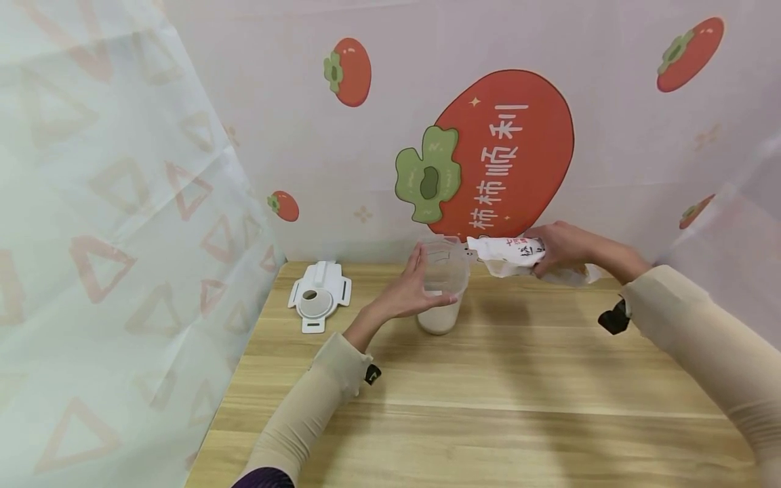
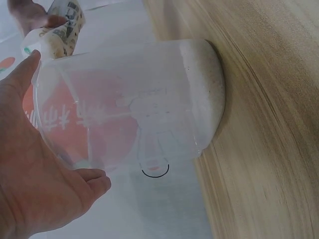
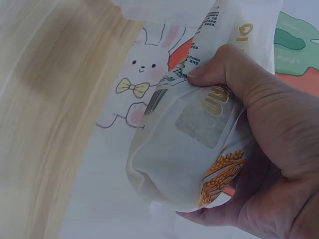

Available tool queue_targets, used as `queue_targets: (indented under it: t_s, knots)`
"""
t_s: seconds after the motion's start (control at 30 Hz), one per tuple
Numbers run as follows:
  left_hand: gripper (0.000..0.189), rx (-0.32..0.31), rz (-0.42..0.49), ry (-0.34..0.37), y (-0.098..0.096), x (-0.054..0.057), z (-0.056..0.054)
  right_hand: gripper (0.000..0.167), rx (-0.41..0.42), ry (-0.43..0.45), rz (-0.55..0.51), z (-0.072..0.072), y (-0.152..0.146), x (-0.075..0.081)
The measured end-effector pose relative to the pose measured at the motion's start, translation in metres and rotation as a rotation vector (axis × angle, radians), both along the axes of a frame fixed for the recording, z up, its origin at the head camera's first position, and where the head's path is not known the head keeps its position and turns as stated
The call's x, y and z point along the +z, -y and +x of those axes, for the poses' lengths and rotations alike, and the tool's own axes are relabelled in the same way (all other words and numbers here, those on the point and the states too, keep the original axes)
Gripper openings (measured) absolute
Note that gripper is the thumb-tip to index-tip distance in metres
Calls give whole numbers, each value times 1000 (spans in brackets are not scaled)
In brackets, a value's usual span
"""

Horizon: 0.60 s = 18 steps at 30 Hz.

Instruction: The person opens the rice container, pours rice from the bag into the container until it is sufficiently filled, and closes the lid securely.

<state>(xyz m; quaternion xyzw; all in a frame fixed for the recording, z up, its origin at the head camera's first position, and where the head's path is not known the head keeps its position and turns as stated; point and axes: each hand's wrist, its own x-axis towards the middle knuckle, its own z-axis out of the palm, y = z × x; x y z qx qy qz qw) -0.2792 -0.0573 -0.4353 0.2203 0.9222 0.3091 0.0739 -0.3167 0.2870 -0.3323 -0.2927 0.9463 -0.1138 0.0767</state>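
My left hand [image 1: 407, 295] holds a clear plastic container [image 1: 441, 271] near its rim, thumb on one side and fingers on the other. The container stands upright on the table, with a whitish layer [image 2: 205, 89] of loose stuff at its bottom. My right hand [image 1: 564, 245] grips a white packaging bag [image 1: 506, 254] printed with wheat ears and lettering. The bag lies nearly level, its narrow end beside and just above the container's mouth. Through a small window [image 3: 199, 124] in the bag pale contents show, too blurred to name. Whether anything is falling out cannot be seen.
A white lid [image 1: 320, 278] with side clips and a round spout-like part lies at the table's back left. The wooden table [image 1: 488, 420] meets a fabric backdrop [image 1: 366, 149] with printed persimmons and a rabbit. Another sheet [image 1: 122, 237] hangs along the left side.
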Motion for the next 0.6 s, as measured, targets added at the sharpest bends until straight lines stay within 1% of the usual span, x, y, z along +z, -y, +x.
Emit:
queue_targets:
  t_s: [0.23, 0.43, 0.6]
  knots:
    - [131, -4, -11, -4, -1, -2, 0, 77, -6, -17, -30, -5, 13, 3]
    - [131, -1, 3, -1, -1, -1, -1, 79, -11, -55, -67, -11, 23, 5]
    - [131, -5, -1, -10, -1, -1, -2, 83, 4, -76, -86, -14, 30, 6]
